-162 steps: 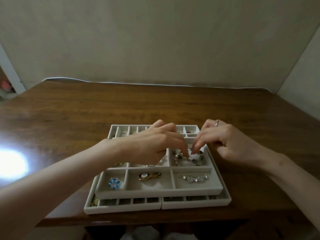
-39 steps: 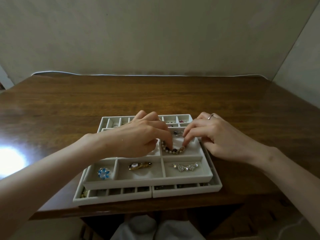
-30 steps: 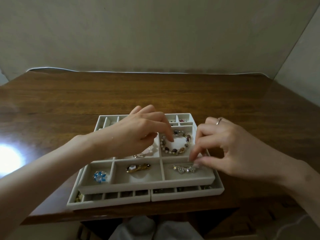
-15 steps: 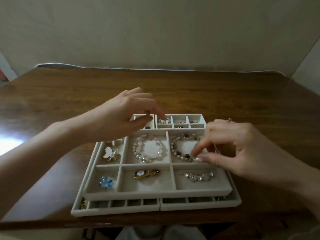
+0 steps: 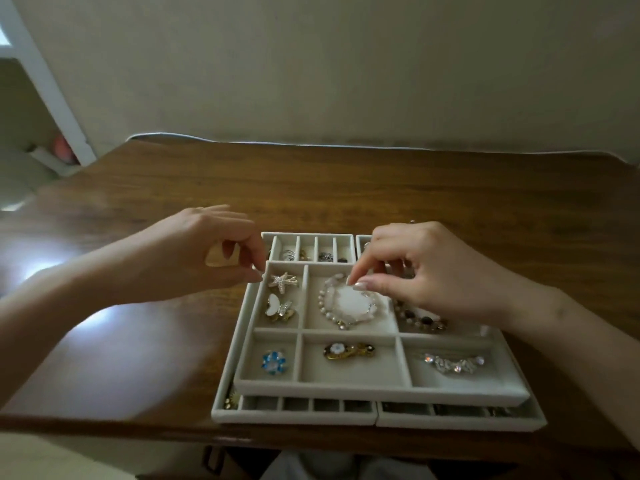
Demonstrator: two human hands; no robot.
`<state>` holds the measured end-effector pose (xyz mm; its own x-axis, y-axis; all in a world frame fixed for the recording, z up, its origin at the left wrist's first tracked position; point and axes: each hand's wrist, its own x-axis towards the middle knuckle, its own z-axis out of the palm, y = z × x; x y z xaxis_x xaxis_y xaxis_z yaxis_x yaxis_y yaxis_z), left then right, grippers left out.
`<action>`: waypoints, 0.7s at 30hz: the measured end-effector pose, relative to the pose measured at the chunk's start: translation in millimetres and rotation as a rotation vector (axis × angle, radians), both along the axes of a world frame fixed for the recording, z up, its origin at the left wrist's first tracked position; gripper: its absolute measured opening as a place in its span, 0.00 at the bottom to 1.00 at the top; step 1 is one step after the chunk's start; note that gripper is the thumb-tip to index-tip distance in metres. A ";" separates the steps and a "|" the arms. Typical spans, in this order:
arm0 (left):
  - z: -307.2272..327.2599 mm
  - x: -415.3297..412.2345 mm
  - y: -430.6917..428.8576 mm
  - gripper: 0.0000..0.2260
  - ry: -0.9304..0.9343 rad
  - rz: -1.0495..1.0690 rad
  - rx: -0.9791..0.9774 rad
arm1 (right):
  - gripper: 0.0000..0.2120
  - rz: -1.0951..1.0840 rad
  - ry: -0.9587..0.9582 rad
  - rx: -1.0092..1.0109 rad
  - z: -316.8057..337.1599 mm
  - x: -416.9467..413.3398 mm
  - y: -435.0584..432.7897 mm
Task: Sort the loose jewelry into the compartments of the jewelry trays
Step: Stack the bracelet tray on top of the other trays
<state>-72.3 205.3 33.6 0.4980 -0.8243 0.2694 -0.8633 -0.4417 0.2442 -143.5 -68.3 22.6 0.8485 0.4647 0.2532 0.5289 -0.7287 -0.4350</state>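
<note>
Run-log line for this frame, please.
right hand pinches pearl bracelet | left hand beside top tray, holding nothing

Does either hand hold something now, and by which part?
The right hand pinches the pearl bracelet at its far side. The left hand seems to hold nothing.

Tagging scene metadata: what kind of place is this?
Likely a room in a home: a polished wooden table against a plain wall, stacked grey jewelry trays holding personal pieces, and a white door frame at far left.
</note>
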 end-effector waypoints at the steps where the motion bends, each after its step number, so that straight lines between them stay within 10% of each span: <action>1: -0.6 -0.1 1.1 0.09 0.002 0.003 0.005 | 0.03 -0.005 0.005 -0.007 -0.5 1.7 1.1; 11: -19.4 -2.0 -2.3 0.05 0.091 0.187 -0.051 | 0.03 -0.087 0.007 -0.051 -3.7 3.2 -4.6; 21: -8.3 -36.1 -15.5 0.06 0.192 -0.108 0.021 | 0.02 -0.001 0.143 0.091 0.0 -18.4 -17.4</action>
<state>-108.4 189.7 25.3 0.4473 -0.8799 0.1605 -0.8443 -0.3562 0.4005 -161.9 -85.7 22.6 0.8795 0.4441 0.1713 0.4561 -0.6833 -0.5701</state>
